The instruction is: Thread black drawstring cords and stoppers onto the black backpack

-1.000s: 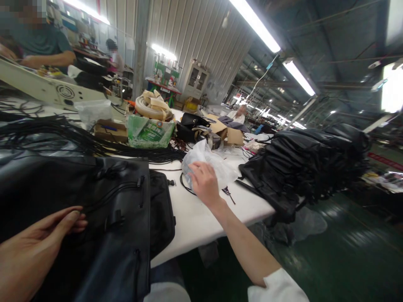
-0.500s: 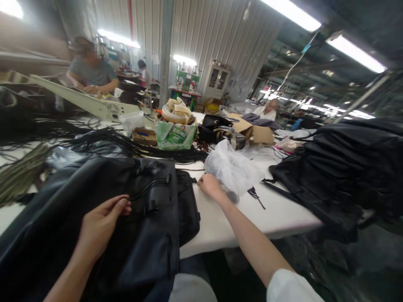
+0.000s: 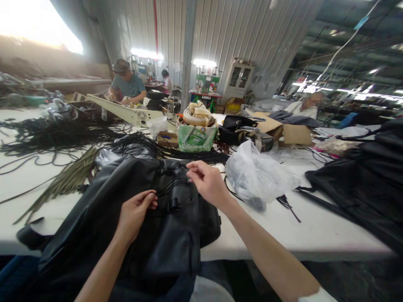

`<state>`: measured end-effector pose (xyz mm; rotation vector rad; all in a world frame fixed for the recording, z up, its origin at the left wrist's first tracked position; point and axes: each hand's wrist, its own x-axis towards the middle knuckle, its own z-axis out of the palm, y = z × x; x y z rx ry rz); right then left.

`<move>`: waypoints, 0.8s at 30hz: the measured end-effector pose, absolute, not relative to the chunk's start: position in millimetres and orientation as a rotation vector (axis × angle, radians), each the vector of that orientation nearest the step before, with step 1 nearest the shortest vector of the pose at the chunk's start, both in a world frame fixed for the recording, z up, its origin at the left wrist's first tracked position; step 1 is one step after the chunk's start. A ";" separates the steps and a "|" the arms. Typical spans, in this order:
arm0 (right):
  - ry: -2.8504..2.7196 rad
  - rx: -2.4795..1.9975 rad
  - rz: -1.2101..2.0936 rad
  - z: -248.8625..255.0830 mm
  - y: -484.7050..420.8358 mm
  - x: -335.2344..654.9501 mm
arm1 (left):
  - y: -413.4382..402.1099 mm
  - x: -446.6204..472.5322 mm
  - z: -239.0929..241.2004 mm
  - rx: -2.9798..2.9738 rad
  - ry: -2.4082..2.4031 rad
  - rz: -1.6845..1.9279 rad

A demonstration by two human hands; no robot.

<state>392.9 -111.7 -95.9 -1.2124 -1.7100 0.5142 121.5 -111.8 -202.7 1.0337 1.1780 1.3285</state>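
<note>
On the black bag (image 3: 103,209) spread over the near tabletop (image 3: 267,235), the left hand (image 3: 136,214) rests palm down, fingers (image 3: 150,201) pinching a thin cord (image 3: 172,184). Right of them, the right hand (image 3: 209,185) hovers, wrist bent, fingers (image 3: 192,172) pinched on the cord's other end.

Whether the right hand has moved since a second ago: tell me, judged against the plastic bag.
Yes. The right hand has left the plastic bag and moved to the person's left, over the black bag, pinching at its cords.
</note>
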 end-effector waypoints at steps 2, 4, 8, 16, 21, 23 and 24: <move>-1.693 -1.086 0.749 -101.6 -97.4 358.3 | -109.7 115.7 -200.1 0.894 1.108 1.364; -1.673 -1.090 0.978 -116.0 -82.5 330.0 | -106.7 106.4 -197.6 0.691 0.981 1.449; -1.791 -1.192 1.065 -149.0 -67.0 306.7 | -102.6 89.1 -193.3 0.450 0.811 1.603; -2.539 -0.995 0.240 -162.1 -66.1 322.3 | -80.8 91.7 -177.3 0.407 0.805 1.564; -2.511 -0.980 0.041 -167.9 -66.9 322.2 | -59.4 98.4 -176.8 0.458 0.793 1.523; -2.525 -0.975 -0.008 -171.8 -66.4 322.2 | -51.5 101.2 -178.7 0.472 0.799 1.489; -2.547 -0.984 -0.025 -174.1 -65.9 321.8 | -47.2 102.6 -179.2 0.480 0.801 1.473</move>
